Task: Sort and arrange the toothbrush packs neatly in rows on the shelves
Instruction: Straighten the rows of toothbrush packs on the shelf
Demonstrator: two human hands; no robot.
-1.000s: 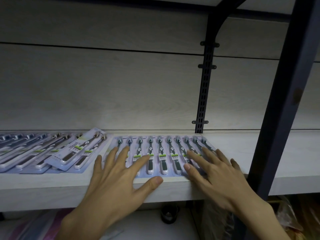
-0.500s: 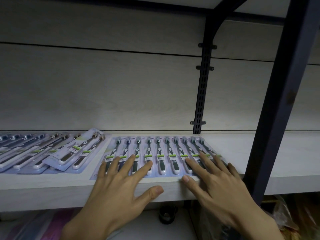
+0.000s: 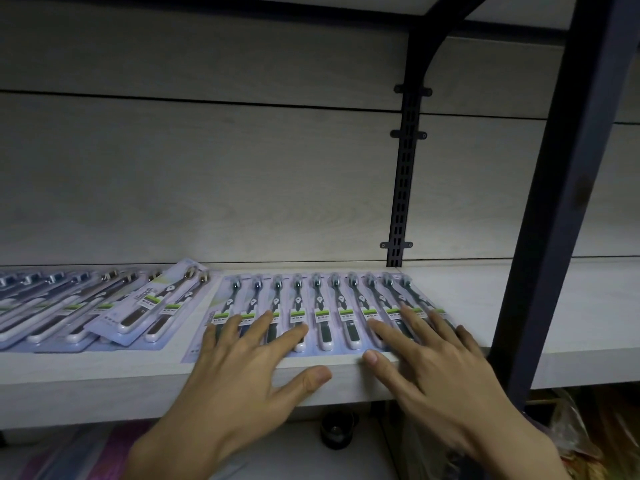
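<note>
A wide blister pack of several black-and-white toothbrushes [image 3: 322, 306] lies flat on the pale wooden shelf [image 3: 571, 306], its near edge at the shelf's front. My left hand [image 3: 242, 368] rests on the pack's left part with fingers spread and straight, thumb over the shelf's front lip. My right hand [image 3: 429, 365] presses on the pack's right part, fingers spread, thumb at the pack's near edge. To the left lies a row of overlapping toothbrush packs [image 3: 59, 306], with one smaller pack [image 3: 152, 299] tilted on top of them.
A dark metal upright post [image 3: 561, 202] stands close to the right of my right hand. A slotted black bracket rail [image 3: 403, 174] runs up the back wall. Below the shelf sit a small dark jar [image 3: 337, 431], pink packaging at left and plastic bags at right.
Both hands have slid back toward the shelf's front edge, and more of the wide pack's brush heads shows beyond the fingers. The pack sits squarer to the shelf edge.
</note>
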